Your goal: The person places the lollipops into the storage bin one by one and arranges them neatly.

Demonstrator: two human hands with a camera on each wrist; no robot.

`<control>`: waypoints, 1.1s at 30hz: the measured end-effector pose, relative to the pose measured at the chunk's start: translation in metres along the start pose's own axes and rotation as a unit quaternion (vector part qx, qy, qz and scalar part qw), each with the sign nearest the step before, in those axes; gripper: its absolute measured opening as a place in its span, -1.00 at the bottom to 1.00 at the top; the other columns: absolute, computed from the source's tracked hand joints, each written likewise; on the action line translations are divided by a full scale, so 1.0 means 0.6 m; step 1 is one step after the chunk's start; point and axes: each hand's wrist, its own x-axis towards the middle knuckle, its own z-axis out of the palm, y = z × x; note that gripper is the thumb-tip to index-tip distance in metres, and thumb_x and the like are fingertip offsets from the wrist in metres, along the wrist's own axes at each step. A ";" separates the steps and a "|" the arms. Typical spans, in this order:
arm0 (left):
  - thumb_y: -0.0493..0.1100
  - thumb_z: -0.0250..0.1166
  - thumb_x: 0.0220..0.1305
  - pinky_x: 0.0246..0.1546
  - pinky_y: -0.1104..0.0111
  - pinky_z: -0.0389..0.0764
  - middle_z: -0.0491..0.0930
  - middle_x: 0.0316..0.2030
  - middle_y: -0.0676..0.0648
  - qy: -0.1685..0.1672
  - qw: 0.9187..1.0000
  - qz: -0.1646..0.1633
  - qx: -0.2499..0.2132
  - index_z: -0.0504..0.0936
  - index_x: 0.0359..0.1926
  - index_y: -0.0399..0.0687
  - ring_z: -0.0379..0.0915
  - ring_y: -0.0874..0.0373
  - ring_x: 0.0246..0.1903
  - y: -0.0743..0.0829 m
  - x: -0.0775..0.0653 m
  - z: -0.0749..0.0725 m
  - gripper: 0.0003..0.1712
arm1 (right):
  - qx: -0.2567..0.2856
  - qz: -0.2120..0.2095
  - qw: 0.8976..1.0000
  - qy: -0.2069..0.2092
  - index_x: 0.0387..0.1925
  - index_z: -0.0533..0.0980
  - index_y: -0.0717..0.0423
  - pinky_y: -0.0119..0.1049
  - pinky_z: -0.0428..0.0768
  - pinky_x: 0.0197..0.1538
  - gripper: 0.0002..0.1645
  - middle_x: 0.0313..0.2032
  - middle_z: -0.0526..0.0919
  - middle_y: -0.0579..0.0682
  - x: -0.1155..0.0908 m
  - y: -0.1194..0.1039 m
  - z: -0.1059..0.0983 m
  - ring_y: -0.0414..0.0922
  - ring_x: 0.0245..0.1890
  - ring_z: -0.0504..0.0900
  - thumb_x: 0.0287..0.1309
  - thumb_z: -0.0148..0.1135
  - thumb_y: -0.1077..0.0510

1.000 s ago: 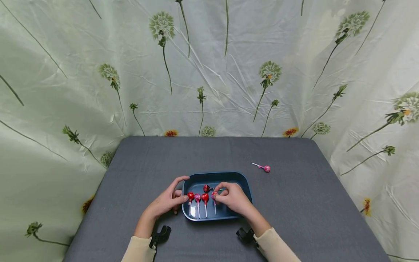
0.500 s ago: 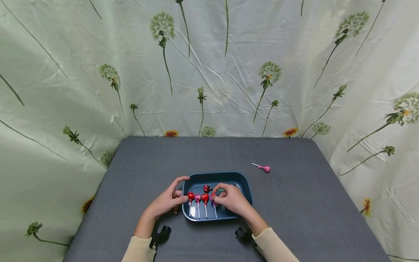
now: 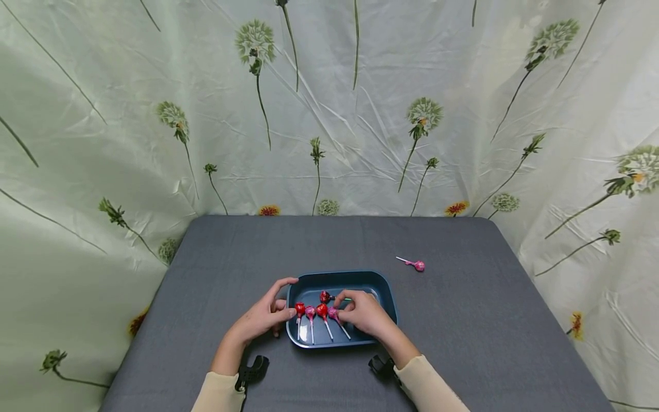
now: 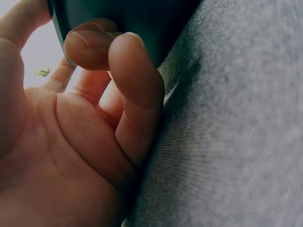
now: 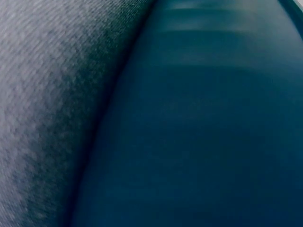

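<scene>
My left hand [image 3: 262, 312] grips the left end of a dark blue tray [image 3: 383, 281], thumb over the rim and other fingers curled against the outer wall, as the left wrist view shows. Inside, a row of lollipops lies with sticks toward me: a red lollipop [image 3: 300, 309], a pink lollipop [image 3: 310, 312], another red lollipop [image 3: 322, 311] and a second pink lollipop [image 3: 333, 313]. My right hand [image 3: 365, 312] pinches that last one at its head with thumb and index finger. Behind the row lies a dark red lollipop [image 3: 325, 297], its stick partly hidden by the right hand.
A loose pink lollipop [image 3: 419, 266] lies on the grey tablecloth [image 3: 463, 320], behind and right of the tray. A flowered curtain [image 3: 360, 114] hangs behind and along the sides of the table. The right wrist view is filled by the tray's outer wall [image 5: 189, 132] and cloth.
The right hand has shifted the pink lollipop's head slightly left, against the red one. Both their sticks now slant right toward me. The left hand has stayed at the tray's end.
</scene>
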 end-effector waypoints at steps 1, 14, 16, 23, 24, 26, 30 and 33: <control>-0.03 0.30 0.53 -0.45 0.27 0.62 0.48 -0.46 -0.03 0.000 1.000 0.000 0.000 0.07 0.60 0.29 0.41 0.15 -0.58 0.000 0.000 0.000 -0.19 | -0.001 0.002 1.000 -0.002 -0.09 0.65 0.01 -0.39 0.34 -0.50 -0.83 -0.52 0.67 -0.08 0.000 0.000 0.000 -0.19 -0.59 0.46 0.30 0.39 0.20; -0.05 0.28 0.55 -0.46 0.29 0.62 0.48 -0.46 -0.03 -0.004 1.000 0.009 -0.005 0.06 0.61 0.25 0.41 0.17 -0.60 0.001 -0.001 0.000 -0.20 | 0.012 0.004 1.000 -0.019 -0.09 0.62 0.01 -0.39 0.31 -0.51 -0.85 -0.53 0.73 -0.08 0.002 0.000 -0.002 -0.21 -0.63 0.43 0.33 0.38 0.17; -0.05 0.27 0.55 -0.46 0.29 0.62 0.47 -0.46 -0.03 -0.005 1.000 0.011 -0.006 0.06 0.61 0.25 0.40 0.17 -0.60 0.001 -0.001 0.000 -0.21 | 0.016 0.003 1.000 -0.016 -0.07 0.62 0.02 -0.39 0.32 -0.51 -0.83 -0.51 0.74 -0.07 0.002 0.000 -0.002 -0.20 -0.62 0.44 0.33 0.38 0.17; -0.03 0.28 0.54 -0.46 0.28 0.62 0.49 -0.46 -0.04 -0.005 1.000 0.011 -0.003 0.06 0.61 0.25 0.41 0.17 -0.59 -0.001 0.000 0.000 -0.20 | 0.032 -0.004 0.999 0.007 0.00 0.61 0.08 -0.37 0.35 -0.49 -0.75 -0.48 0.75 -0.06 -0.003 -0.001 -0.004 -0.18 -0.59 0.47 0.32 0.39 0.18; -0.03 0.28 0.54 -0.46 0.28 0.62 0.49 -0.45 -0.04 -0.005 1.000 0.011 -0.003 0.06 0.61 0.25 0.42 0.17 -0.59 -0.001 0.000 0.000 -0.20 | 0.034 -0.006 0.999 0.011 0.00 0.61 0.09 -0.36 0.35 -0.48 -0.74 -0.48 0.75 -0.06 -0.004 -0.001 -0.005 -0.17 -0.59 0.47 0.31 0.39 0.19; -0.02 0.29 0.54 -0.45 0.28 0.62 0.49 -0.45 -0.04 -0.004 1.000 0.009 -0.003 0.06 0.61 0.25 0.42 0.16 -0.58 0.000 0.000 0.001 -0.20 | 0.036 -0.009 0.999 0.020 0.01 0.61 0.10 -0.36 0.36 -0.48 -0.74 -0.47 0.76 -0.05 -0.006 -0.002 -0.007 -0.17 -0.58 0.47 0.32 0.39 0.18; -0.02 0.29 0.54 -0.45 0.28 0.63 0.50 -0.45 -0.05 -0.005 1.000 0.008 -0.003 0.06 0.61 0.26 0.42 0.15 -0.58 0.002 -0.001 0.001 -0.19 | 0.043 -0.013 0.998 0.041 0.01 0.59 0.10 -0.35 0.36 -0.48 -0.75 -0.46 0.77 0.02 -0.010 -0.005 -0.013 -0.16 -0.59 0.45 0.35 0.38 0.15; -0.02 0.29 0.53 -0.45 0.28 0.63 0.50 -0.45 -0.06 -0.004 1.000 0.007 0.000 0.06 0.61 0.26 0.43 0.15 -0.58 0.002 -0.001 0.001 -0.19 | 0.048 -0.010 0.997 0.062 0.03 0.59 0.09 -0.35 0.34 -0.50 -0.74 -0.46 0.77 0.05 -0.014 -0.009 -0.021 -0.15 -0.62 0.42 0.38 0.38 0.13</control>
